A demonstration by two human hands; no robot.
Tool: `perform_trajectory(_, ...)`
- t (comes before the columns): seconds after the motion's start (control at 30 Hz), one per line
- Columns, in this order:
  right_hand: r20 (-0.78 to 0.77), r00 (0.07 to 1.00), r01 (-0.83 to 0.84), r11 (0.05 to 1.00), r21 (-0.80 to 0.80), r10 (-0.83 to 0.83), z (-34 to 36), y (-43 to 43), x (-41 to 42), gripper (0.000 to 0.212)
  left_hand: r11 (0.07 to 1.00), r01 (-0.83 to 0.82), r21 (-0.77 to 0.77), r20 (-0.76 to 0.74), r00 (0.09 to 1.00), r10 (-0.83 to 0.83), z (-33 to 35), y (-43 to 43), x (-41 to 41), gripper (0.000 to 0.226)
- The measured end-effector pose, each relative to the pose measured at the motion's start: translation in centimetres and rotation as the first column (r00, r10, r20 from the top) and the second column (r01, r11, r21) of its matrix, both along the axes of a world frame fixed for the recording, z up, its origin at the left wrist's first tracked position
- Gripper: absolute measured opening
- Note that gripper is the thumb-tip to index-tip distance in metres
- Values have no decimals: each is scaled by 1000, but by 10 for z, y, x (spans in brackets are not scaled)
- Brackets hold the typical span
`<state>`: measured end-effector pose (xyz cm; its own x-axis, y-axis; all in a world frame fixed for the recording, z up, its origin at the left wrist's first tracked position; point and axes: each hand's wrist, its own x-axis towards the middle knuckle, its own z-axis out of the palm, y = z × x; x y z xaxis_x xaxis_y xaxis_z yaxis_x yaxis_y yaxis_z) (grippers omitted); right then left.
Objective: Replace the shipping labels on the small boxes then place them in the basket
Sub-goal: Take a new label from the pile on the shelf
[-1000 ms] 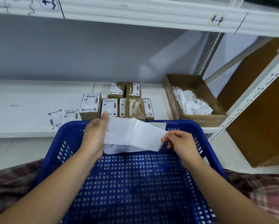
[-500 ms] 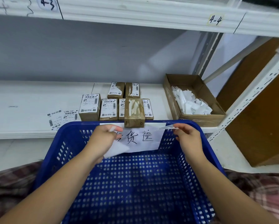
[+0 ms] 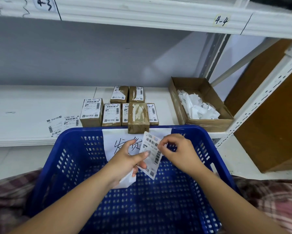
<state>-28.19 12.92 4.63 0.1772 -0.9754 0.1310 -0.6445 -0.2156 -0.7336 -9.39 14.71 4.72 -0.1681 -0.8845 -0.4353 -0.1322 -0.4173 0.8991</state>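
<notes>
Over the blue basket (image 3: 71,166), both my hands hold a shipping label (image 3: 153,153) printed with barcodes. My left hand (image 3: 126,162) pinches its lower left part and also holds a white backing paper (image 3: 127,180) under the palm. My right hand (image 3: 179,152) pinches the label's upper right edge. A small brown box (image 3: 138,117) with torn label remains on top stands at the shelf's front edge, just behind the basket rim. Several other small labelled boxes (image 3: 92,112) stand behind and beside it.
Loose shipping labels (image 3: 62,123) lie on the white shelf (image 3: 23,112) to the left of the boxes. An open cardboard box (image 3: 209,124) with paper scraps stands at the right. A handwritten paper sign (image 3: 111,142) hangs on the basket's far wall. A shelf upright (image 3: 260,105) slants at the right.
The large white sheet stretched between my hands is gone. A printed shipping label is now held between both hands, which have come closer together over the basket.
</notes>
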Motion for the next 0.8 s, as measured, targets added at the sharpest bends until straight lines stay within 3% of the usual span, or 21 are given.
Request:
perform_trajectory(0.07,-104,989,-114,992,-51,108,-1,3,2,12,997,-69,23,-52,996,70,-1,-1,-1,51)
perform_trajectory(0.23,-164,977,-147,987,-65,134,-2,7,6,12,990,-133,40,-37,990,134,-5,-6,3,7)
perform_trajectory(0.4,-166,984,-83,988,-133,60,-13,8,9,11,964,-264,34,-106,958,266,-8,-5,-1,6)
perform_trajectory(0.53,-40,996,78,991,-112,-83,-23,18,23,13,926,-378,9,-151,915,375,-8,-4,-4,7)
perform_trajectory(0.6,-22,995,93,980,-174,-98,-22,23,28,17,902,-427,56,-219,877,428,-8,-4,-5,7)
perform_trajectory(0.63,-27,998,45,985,-166,-50,-21,25,30,23,890,-444,102,-275,847,455,-8,-4,-6,8)
perform_trajectory(0.7,33,993,-116,993,-2,116,-15,29,35,29,874,-455,170,-369,793,485,-8,-3,-7,11)
perform_trajectory(0.8,192,948,-286,943,167,254,-18,37,43,51,876,-464,135,-381,791,478,-10,-3,-8,15)
